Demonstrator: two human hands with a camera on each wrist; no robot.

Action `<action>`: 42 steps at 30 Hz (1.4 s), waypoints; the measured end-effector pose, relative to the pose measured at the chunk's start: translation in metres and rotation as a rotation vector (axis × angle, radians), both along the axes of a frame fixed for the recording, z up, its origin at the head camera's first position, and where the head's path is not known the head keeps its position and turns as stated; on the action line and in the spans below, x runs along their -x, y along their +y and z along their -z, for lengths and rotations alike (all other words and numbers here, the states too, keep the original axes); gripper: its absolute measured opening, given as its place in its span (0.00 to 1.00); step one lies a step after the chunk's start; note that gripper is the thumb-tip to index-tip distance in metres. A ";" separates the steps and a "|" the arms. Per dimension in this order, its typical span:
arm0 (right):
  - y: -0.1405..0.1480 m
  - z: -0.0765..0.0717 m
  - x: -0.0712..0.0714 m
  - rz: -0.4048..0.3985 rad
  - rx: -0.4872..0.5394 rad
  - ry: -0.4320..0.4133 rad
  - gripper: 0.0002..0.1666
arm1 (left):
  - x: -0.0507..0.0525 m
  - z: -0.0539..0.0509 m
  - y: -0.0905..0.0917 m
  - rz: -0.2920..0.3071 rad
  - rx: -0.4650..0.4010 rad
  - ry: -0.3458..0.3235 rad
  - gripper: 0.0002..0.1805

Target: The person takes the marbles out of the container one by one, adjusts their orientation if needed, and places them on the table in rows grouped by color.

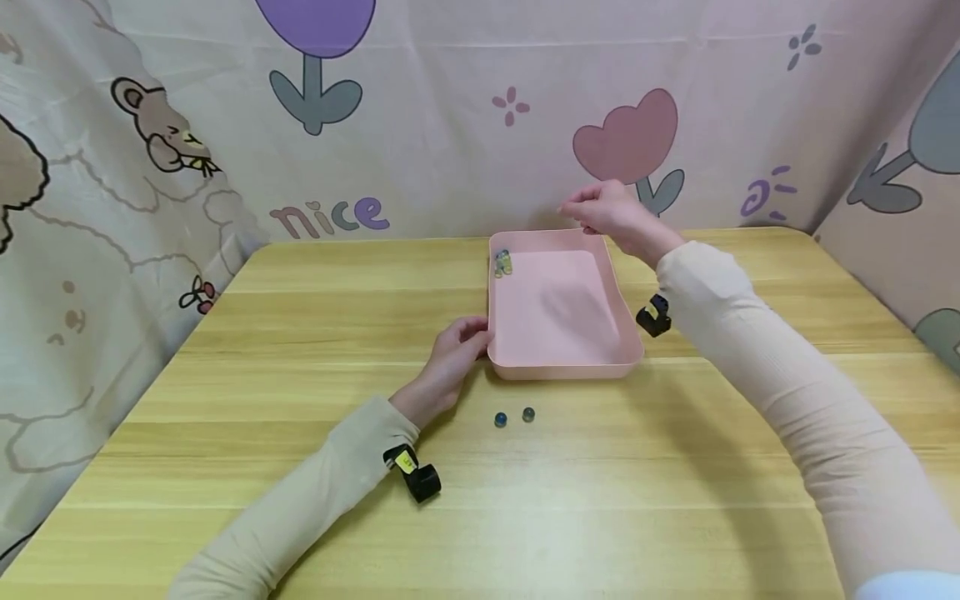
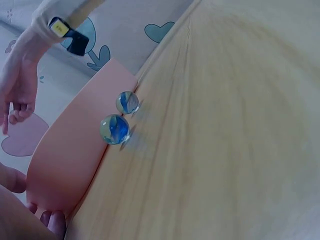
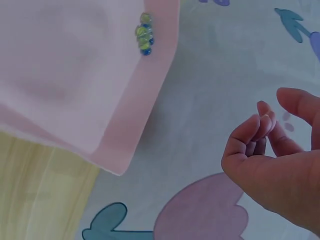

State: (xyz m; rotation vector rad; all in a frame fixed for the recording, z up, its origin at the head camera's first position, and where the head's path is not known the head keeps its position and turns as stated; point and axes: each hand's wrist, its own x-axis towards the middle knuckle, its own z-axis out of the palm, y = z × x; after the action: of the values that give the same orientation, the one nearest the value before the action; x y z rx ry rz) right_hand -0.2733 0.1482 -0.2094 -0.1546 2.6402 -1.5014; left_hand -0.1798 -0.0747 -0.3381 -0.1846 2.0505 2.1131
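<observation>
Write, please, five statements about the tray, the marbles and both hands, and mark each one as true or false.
1. Two loose marbles rest on the table, outside the pink tray. True.
2. The marbles in the tray are spread evenly over its floor. False: the clustered marbles lie together, near the left wall in the head view.
3. The left hand touches the tray. True.
4. The right hand is apart from the tray. True.
5. The right hand's grip holds a marble. False: no marble shows there.
</observation>
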 end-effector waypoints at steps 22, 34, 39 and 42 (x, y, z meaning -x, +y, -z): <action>-0.047 0.045 0.037 0.096 -0.087 0.097 0.11 | 0.002 0.002 -0.001 -0.008 -0.029 -0.002 0.20; -0.065 0.075 0.045 0.095 -0.021 0.041 0.13 | 0.002 0.002 -0.001 0.004 -0.022 0.008 0.20; -0.065 0.087 0.048 0.090 -0.021 -0.007 0.07 | 0.002 0.002 0.000 -0.002 -0.021 0.017 0.20; -0.070 0.094 0.051 0.076 -0.009 0.007 0.12 | 0.002 0.003 -0.001 -0.006 -0.027 0.026 0.20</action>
State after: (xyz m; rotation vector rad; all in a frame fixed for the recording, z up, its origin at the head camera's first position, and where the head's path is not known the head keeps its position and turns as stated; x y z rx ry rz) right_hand -0.3245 0.0786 -0.3034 -0.0592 2.6864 -1.5137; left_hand -0.1817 -0.0752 -0.3409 -0.1607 2.0368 2.1566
